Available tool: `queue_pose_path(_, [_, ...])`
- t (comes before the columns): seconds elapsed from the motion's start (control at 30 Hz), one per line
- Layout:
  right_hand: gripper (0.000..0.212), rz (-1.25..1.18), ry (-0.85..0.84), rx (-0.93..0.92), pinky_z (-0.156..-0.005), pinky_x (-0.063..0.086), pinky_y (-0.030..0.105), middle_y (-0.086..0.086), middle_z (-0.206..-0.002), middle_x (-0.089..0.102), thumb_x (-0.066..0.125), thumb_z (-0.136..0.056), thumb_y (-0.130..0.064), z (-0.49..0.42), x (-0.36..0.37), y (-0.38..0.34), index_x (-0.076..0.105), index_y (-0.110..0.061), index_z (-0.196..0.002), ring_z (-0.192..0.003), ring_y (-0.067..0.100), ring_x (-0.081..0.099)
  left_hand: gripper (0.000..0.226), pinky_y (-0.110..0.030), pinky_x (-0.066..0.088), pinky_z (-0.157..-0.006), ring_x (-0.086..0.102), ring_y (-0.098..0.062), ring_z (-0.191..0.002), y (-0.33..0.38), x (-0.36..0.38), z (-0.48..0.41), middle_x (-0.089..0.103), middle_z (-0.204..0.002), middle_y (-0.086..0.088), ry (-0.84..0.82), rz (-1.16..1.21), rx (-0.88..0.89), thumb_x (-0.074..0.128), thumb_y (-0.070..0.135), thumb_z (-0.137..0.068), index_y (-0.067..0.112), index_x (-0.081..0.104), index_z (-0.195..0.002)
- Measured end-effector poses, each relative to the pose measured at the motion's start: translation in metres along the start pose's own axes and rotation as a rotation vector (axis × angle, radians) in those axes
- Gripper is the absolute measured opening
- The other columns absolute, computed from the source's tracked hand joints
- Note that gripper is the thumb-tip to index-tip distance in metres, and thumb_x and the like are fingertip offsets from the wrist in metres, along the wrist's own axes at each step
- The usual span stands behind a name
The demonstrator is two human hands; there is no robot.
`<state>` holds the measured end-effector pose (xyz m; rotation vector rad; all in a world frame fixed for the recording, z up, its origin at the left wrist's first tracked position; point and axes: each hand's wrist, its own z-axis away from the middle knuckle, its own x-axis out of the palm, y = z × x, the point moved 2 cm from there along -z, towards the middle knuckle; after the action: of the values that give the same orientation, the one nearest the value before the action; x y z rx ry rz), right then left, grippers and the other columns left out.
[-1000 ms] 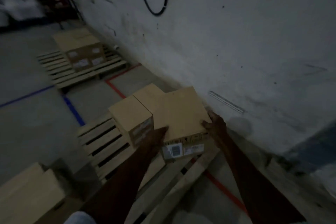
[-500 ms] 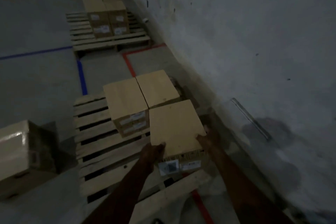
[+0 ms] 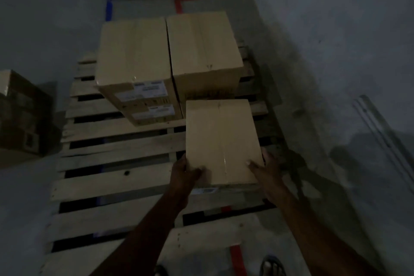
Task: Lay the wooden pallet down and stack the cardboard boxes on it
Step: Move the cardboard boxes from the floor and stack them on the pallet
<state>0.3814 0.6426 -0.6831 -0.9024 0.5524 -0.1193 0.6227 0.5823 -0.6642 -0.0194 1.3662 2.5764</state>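
Both hands are on the same box (image 3: 221, 141) right now, one at each near corner. Left hand (image 3: 184, 171) wraps the 7 o'clock corner with its fingers (image 3: 198, 171) curled up onto the top face; right hand (image 3: 266, 170) is on the 5 o'clock corner, fingers (image 3: 252, 164) spread flat over the lid edge. So the grip is a two-sided clamp on the box, neither hand free.

The box sits low over the pallet (image 3: 116, 181), toward its right side, near the wall (image 3: 336, 29). Can't tell if it's fully resting on the slats or a hair above them, too dark under it.

What matters for the next move: the box's long axis runs 12 to 6, straight away from the person, and the two stacks (image 3: 170, 51) already on the pallet are at 12 o'clock from it. Its far edge looks just beside the right stack's front face. My guess is it needs a push toward 12 to sit flush, then the hands let go. Both hands are equally near, so it's an even shove, nothing fancy.
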Motion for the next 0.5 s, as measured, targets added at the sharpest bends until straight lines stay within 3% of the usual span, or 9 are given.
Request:
queue_pose_path(0.07, [0.063,0.005,-0.014,-0.071,-0.104,0.051,0.045,0.004,-0.136,0.056,0.076,-0.087,-0.023,-0.021,0.005,0.014,0.049,-0.031,-0.144,-0.119,0.023,0.057,0.051,-0.017,0.058,-0.076,0.064,-0.012,-0.104,-0.026,0.009,-0.016,0.068,-0.118,0.008,0.048,0.029,-0.002,0.074,0.006,-0.09,0.023,0.058,-0.135])
queue_pose_path(0.2, [0.063,0.014,-0.043,-0.154,-0.105,0.05,0.041,0.002,-0.139,0.052,0.075,-0.087,-0.023,-0.046,0.019,0.034,0.049,-0.03,-0.144,-0.12,0.021,0.056,0.063,-0.047,0.058,-0.096,0.061,-0.026,-0.118,-0.061,0.017,-0.038,0.063,-0.134,-0.003,0.139,0.082,-0.026,0.08,0.016,-0.085,0.025,0.056,-0.142])
queue_pose_path(0.4, [0.066,0.041,-0.046,-0.198,-0.111,0.045,0.041,-0.002,-0.149,0.035,0.073,-0.09,-0.021,-0.074,0.033,0.039,0.044,-0.024,-0.149,-0.129,0.022,0.048,0.055,-0.036,0.059,-0.086,0.059,-0.027,-0.119,-0.069,0.017,-0.058,0.061,-0.133,-0.006,0.135,0.134,-0.023,0.071,0.007,-0.092,0.021,0.053,-0.142])
queue_pose_path(0.5, [0.065,0.05,-0.036,-0.206,-0.11,0.046,0.044,0.0,-0.149,0.033,0.072,-0.09,-0.019,-0.083,0.037,0.04,0.043,-0.022,-0.149,-0.129,0.024,0.047,0.053,-0.044,0.058,-0.093,0.059,-0.028,-0.119,-0.064,0.017,-0.065,0.061,-0.133,-0.007,0.109,0.137,-0.018,0.07,0.006,-0.092,0.02,0.053,-0.14])
